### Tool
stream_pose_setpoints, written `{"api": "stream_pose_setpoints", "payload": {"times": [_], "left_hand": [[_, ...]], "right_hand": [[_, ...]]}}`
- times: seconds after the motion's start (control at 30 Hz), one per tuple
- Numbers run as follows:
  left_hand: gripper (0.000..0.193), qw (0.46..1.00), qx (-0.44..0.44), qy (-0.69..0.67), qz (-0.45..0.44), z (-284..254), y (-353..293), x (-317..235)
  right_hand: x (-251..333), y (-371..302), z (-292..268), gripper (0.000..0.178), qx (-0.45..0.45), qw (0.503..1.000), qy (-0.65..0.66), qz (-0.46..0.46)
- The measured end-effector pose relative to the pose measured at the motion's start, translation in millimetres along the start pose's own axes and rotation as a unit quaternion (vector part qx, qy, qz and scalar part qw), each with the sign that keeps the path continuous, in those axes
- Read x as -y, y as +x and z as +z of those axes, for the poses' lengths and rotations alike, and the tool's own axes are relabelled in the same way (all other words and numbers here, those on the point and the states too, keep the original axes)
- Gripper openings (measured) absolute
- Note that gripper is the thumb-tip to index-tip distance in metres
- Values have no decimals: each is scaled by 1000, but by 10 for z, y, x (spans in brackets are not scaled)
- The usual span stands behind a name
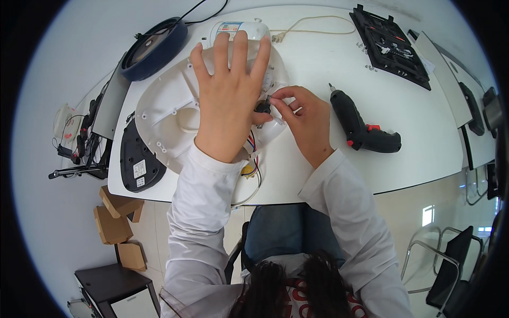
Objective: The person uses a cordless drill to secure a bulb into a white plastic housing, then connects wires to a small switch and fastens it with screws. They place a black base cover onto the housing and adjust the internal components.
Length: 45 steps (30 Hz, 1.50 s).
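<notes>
A white plastic housing point(168, 100), open side up with ribs and screw posts inside, lies on the table. My left hand point(228, 100) is spread flat over it, fingers stretched toward its far edge and thumb beside a small black part point(262, 106). From the right, my right hand point(306, 112) pinches at that black part with thumb and forefinger; the fingertips hide some of it. Several coloured wires point(253, 146) run from the housing's near side, close to a yellow piece point(247, 169).
A black and red cordless screwdriver point(360, 119) lies right of my right hand. Beyond it are loose screws point(366, 50) and an open black tool case point(392, 47). A black cover point(139, 159), dark blue round base point(154, 50) and white cylinder point(241, 29) surround the housing.
</notes>
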<state>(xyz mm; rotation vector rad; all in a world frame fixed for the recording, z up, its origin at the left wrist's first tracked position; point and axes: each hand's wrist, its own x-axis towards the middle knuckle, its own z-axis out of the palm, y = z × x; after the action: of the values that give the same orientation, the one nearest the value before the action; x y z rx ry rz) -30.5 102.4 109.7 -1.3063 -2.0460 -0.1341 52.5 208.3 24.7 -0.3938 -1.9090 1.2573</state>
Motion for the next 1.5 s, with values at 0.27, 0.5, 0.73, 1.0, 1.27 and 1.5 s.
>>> {"api": "stream_pose_setpoints", "payload": {"times": [0.27,0.5,0.73,1.0,1.27,1.5], "left_hand": [[118,1000,-2,3,4,-5,-1,-1],[118,1000,-4,-5,3,-5,-8,4],[121,1000,-4,-11,-3,0,-11,5],[120,1000,-9,-12,0,5,-15,4],[118,1000,-10,-4,4,25,-18,11],[118,1000,-16,1,4,21,-20,10]], "right_hand": [[1,-33,-11,9,-15,997,-37,-59],[6,-34,-3,8,-13,997,-41,-61],[19,-37,-8,8,-14,996,-54,-70],[13,-44,-15,10,-11,992,-85,-94],[3,-42,-6,9,-4,993,-85,-83],[8,-25,-5,9,3,994,-82,-74]]}}
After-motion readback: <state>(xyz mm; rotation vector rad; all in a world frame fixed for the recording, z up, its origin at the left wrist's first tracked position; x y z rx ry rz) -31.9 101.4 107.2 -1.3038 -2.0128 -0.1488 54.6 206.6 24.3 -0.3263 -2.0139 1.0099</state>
